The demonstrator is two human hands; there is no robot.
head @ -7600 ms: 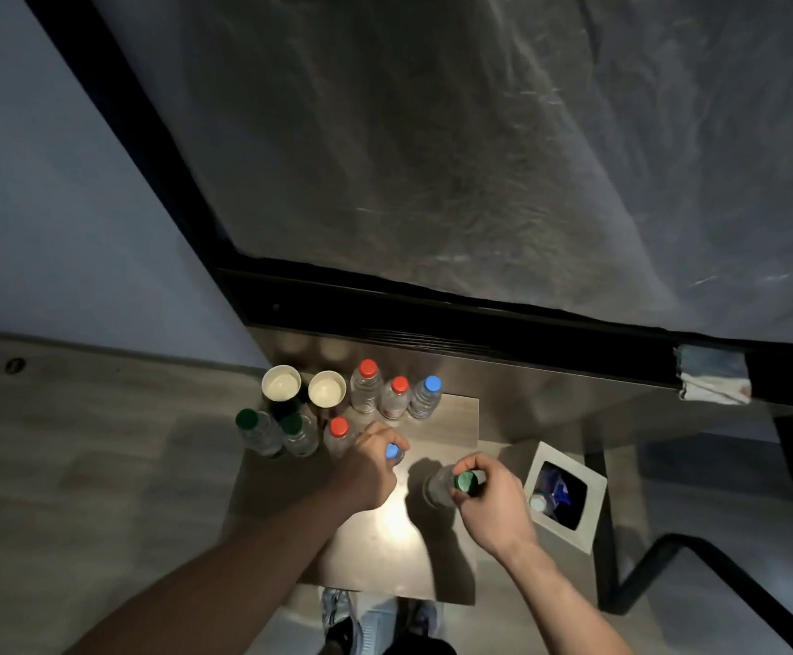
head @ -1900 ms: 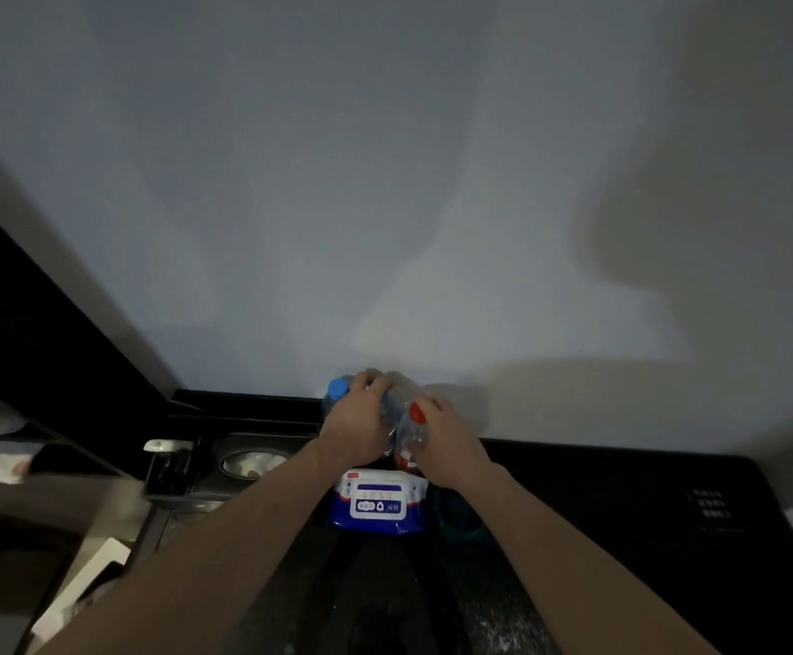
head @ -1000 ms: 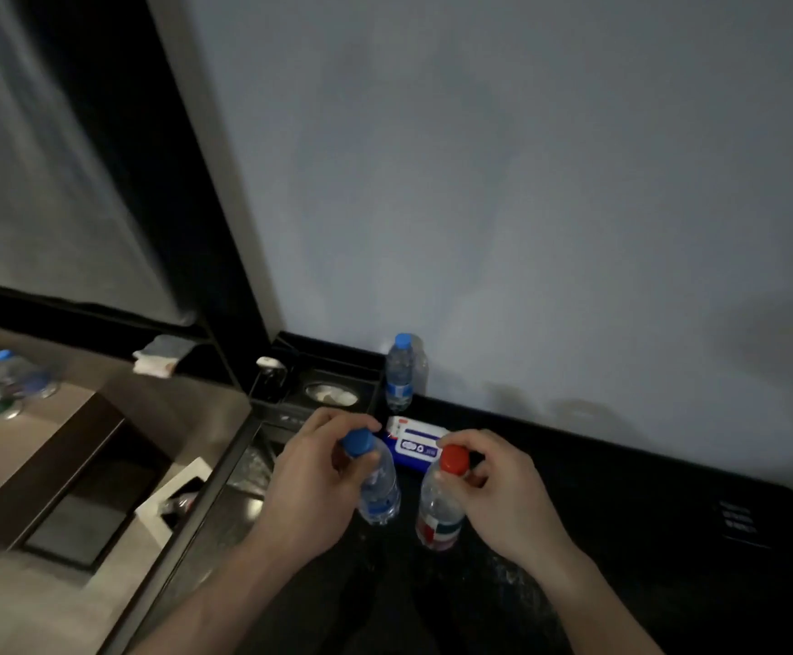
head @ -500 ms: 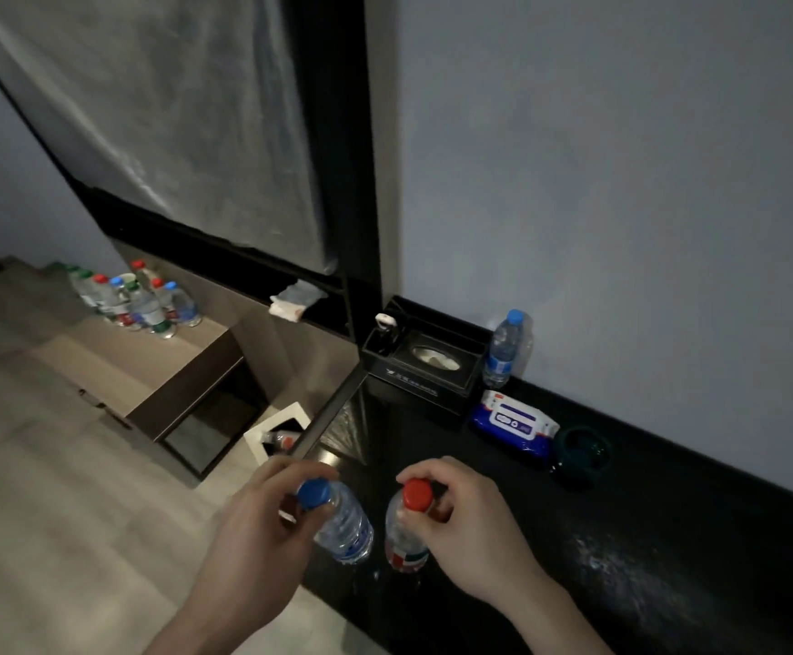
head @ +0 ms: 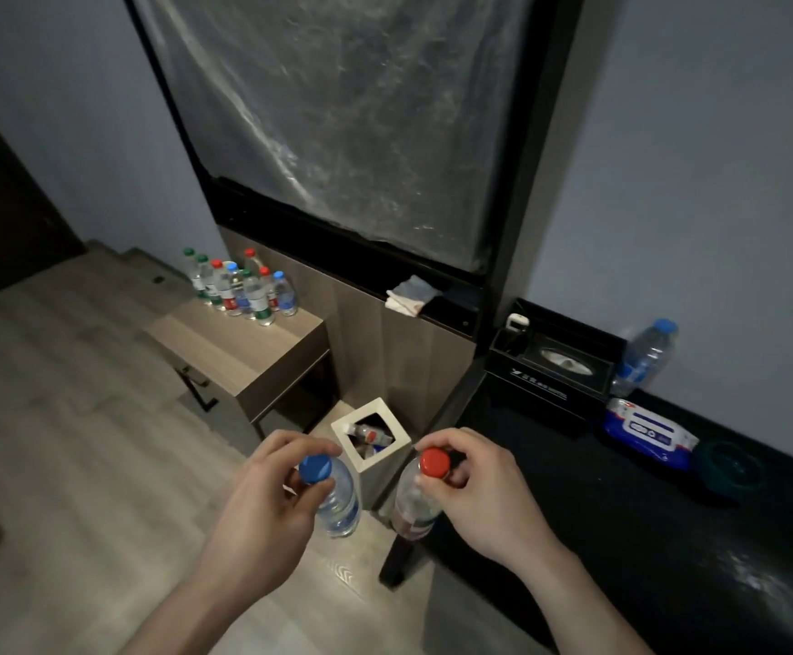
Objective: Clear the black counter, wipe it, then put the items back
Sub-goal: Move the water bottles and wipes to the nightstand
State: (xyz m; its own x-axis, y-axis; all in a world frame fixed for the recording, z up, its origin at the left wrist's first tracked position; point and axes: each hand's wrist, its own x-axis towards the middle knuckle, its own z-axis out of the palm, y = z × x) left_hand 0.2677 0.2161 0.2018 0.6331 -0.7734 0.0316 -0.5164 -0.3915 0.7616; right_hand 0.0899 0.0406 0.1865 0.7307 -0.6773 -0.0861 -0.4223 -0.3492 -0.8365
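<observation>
A person's left hand (head: 262, 508) and right hand (head: 484, 494) each hold a bottle by the cap at lower centre of the frame, with an open-topped bin (head: 370, 446) on the floor between and just behind them. At left centre, a cluster of bottles (head: 238, 288) stands on a low side table (head: 243, 356). Along the counter (head: 621, 512) at right, a tissue box (head: 550, 371) sits left of a lone bottle (head: 645, 356) by the wall, a wipes pack (head: 647, 430) lying in front of that bottle.

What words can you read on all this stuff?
None can be read for sure.
Black tissue box: pale print on the front, too blurred.
Blue wipes pack: white label, print too small.
Bottles on the wooden side table: labels too small.
Bottles in the hands: labels unreadable.
</observation>
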